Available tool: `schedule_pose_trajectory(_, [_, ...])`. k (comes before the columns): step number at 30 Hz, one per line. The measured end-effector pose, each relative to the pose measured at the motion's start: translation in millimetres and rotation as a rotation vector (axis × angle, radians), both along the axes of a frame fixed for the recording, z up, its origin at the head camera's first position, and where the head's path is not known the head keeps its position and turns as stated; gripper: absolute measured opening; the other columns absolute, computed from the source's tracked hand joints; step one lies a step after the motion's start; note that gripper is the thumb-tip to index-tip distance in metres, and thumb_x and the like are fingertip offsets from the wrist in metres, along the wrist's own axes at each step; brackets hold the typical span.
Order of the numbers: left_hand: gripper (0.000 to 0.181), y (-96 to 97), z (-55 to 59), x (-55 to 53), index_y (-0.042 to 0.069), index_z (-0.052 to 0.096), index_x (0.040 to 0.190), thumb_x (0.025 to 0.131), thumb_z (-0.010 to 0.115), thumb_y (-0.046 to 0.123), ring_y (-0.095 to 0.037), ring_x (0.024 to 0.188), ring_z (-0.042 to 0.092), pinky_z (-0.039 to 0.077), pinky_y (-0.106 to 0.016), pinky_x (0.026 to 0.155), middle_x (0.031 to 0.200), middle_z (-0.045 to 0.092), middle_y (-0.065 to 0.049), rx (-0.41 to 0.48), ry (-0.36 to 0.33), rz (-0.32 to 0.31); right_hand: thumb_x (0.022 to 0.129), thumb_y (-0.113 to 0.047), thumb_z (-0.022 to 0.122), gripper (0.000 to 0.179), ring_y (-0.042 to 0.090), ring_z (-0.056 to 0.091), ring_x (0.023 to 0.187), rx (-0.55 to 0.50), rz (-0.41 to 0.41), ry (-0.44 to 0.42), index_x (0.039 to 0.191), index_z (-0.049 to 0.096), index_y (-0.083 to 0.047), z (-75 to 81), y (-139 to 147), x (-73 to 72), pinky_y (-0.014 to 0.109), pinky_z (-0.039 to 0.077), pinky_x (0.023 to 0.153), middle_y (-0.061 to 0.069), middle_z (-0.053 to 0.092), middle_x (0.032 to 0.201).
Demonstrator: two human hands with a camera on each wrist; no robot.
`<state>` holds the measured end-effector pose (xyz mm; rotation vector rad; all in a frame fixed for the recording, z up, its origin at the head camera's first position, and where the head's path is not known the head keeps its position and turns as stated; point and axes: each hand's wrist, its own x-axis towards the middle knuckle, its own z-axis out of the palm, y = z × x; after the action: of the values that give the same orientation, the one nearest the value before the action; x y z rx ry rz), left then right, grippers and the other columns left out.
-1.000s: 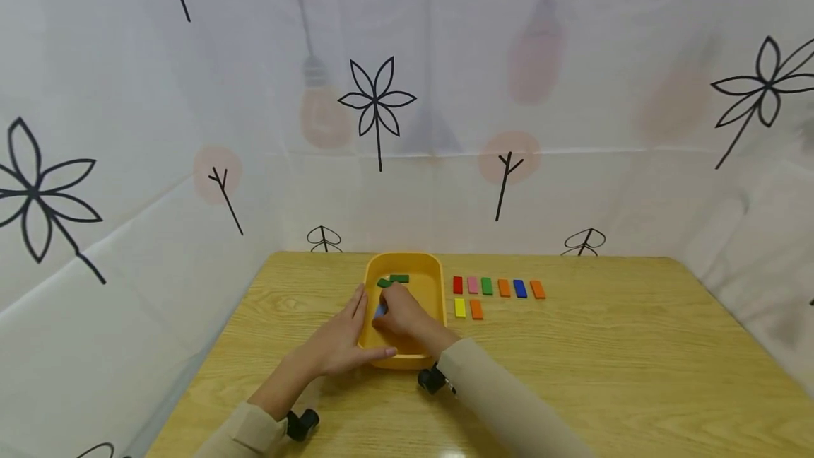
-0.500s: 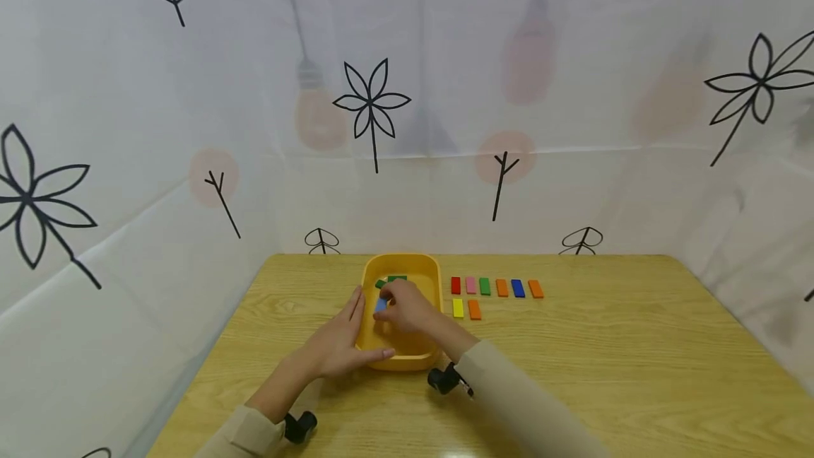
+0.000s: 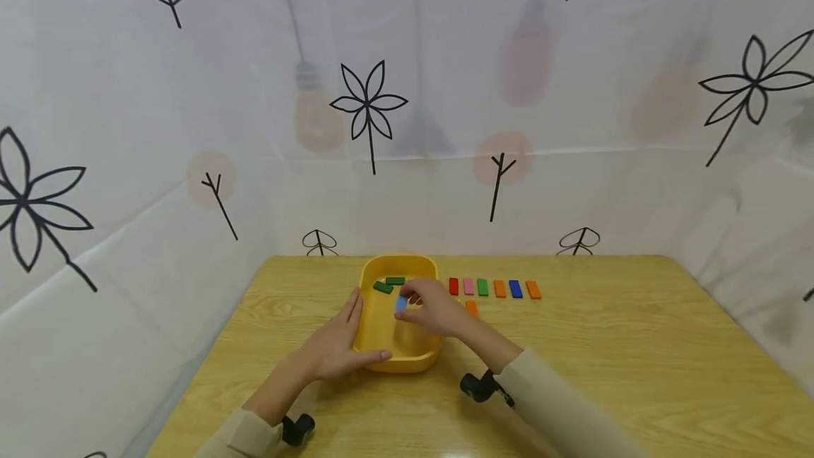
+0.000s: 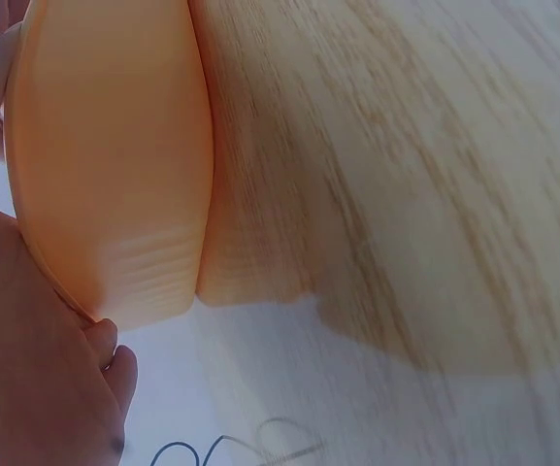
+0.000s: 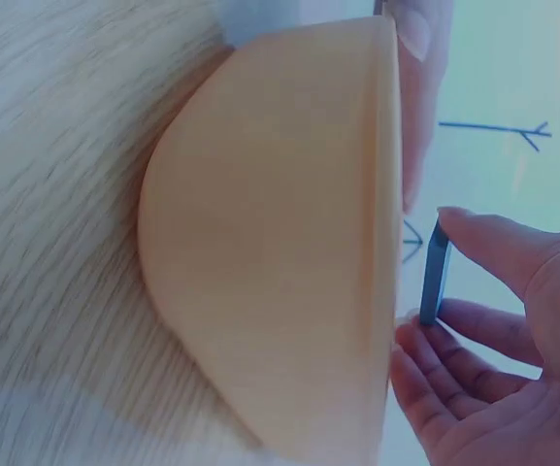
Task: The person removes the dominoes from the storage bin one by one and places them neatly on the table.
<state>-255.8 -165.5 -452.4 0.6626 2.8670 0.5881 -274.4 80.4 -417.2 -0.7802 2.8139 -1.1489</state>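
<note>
The right hand [image 3: 434, 308] pinches a light blue domino-shaped block [image 3: 400, 303] between thumb and fingertips, above the yellow tray [image 3: 407, 365]. In the right wrist view this block [image 5: 436, 272] is held edge-on, just past the tray rim. Spread along the tray's left side and front corner, the left hand [image 3: 333, 352] touches it with straight fingers and an outstretched thumb. Two dark green blocks, one flat along the back [image 3: 395, 280] and one slanted [image 3: 383, 288], lie inside the tray. The left wrist view shows the left hand [image 4: 42, 359] against the tray wall.
Right of the tray, a row of coloured blocks runs from a red block [image 3: 453, 286] to an orange block [image 3: 533, 290]. In front of it lies another orange block [image 3: 472, 309], with a yellow one mostly hidden by the right hand. A printed white cloth [image 3: 420, 203] hangs behind the table.
The right hand has lifted the light blue block off the tray floor and moved it right, toward the tray's right rim. The left hand stays at the tray.
</note>
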Motion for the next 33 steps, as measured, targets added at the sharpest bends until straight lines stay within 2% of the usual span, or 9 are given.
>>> schedule_pose_trajectory(3, [0.120,-1.5,-0.6,2.0,0.005,0.004,0.165,0.086,0.058,0.080,-0.037,0.151,0.030,0.036,-0.053,0.117,0.172,-0.004,-0.007,-0.007,0.005,0.006,0.091,-0.019,0.079,0.031,0.025,0.064,0.099,-0.012,-0.001,0.012,0.114,0.069,-0.001,-0.3,10.4,3.6,0.042,0.056,0.089,0.007,0.068,0.108])
schedule_pose_trajectory(8, [0.124,-1.2,0.7,2.6,0.006,0.004,0.165,0.083,0.055,0.085,-0.037,0.151,0.029,0.035,-0.052,0.117,0.172,-0.004,-0.007,-0.023,0.002,0.004,0.093,-0.020,0.077,0.033,0.026,0.064,0.100,-0.019,0.005,-0.021,0.118,0.067,0.001,1.9,32.5,6.8,0.042,0.055,0.090,0.008,0.066,0.110])
schedule_pose_trajectory(18, [0.124,-0.8,3.5,0.7,0.006,0.002,0.165,0.084,0.055,0.083,-0.037,0.151,0.028,0.035,-0.053,0.117,0.172,-0.005,-0.008,-0.017,0.000,-0.003,0.095,-0.018,0.075,0.035,0.033,0.064,0.104,-0.059,0.016,-0.033,0.121,0.065,0.003,5.8,70.4,8.6,0.051,0.054,0.093,0.012,0.066,0.113])
schedule_pose_trajectory(27, [0.125,-2.5,4.3,1.3,0.006,0.002,0.165,0.083,0.052,0.087,-0.036,0.152,0.026,0.033,-0.052,0.119,0.172,-0.006,-0.008,-0.022,0.000,-0.006,0.092,-0.012,0.077,0.034,0.036,0.064,0.103,-0.003,-0.009,0.029,0.120,0.066,0.005,3.8,99.8,8.3,0.054,0.054,0.094,0.013,0.066,0.111])
schedule_pose_trajectory(33, [0.124,-1.6,1.0,1.1,0.007,0.002,0.165,0.084,0.053,0.085,-0.034,0.153,0.024,0.032,-0.051,0.119,0.172,-0.005,-0.009,-0.021,0.002,-0.004,0.091,-0.009,0.078,0.031,0.034,0.063,0.097,0.047,-0.028,0.076,0.116,0.067,0.006,-9.3,120.2,7.3,0.053,0.055,0.090,0.011,0.064,0.103])
